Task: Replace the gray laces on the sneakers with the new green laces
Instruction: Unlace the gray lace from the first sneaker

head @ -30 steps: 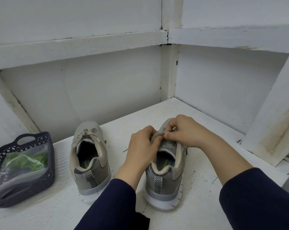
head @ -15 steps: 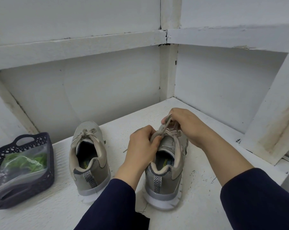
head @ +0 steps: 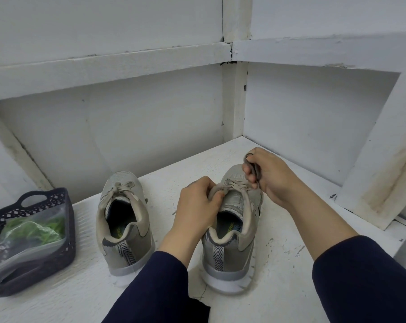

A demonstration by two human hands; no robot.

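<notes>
Gray cloth and a white sole make up the right sneaker (head: 234,231), which stands on a white painted shelf (head: 290,287) with its heel toward the person. Its gray lace (head: 255,170) is partly undone. A few crossings lie over the tongue, and a dark bunch of it goes up into the right hand (head: 269,176), just above this sneaker's toe. That hand's fingers are curled tight around the bunched lace. The left hand (head: 197,206) is at the left side of the same sneaker's opening, with its thumb and bent fingers pinching the top of the tongue. Just left of the right sneaker stands the left sneaker (head: 125,220), which looks the same and has its lace tied in a bow. Far to the left of the right sneaker, a dark basket (head: 67,252) holds a clear plastic bag (head: 22,257) with the green laces (head: 46,229) inside. The bag makes them look blurry, so I cannot count them. The basket is cut off at the picture's edge. The left hand hides the right sneaker's left side, and the lace's end is hidden inside the right fist.
</notes>
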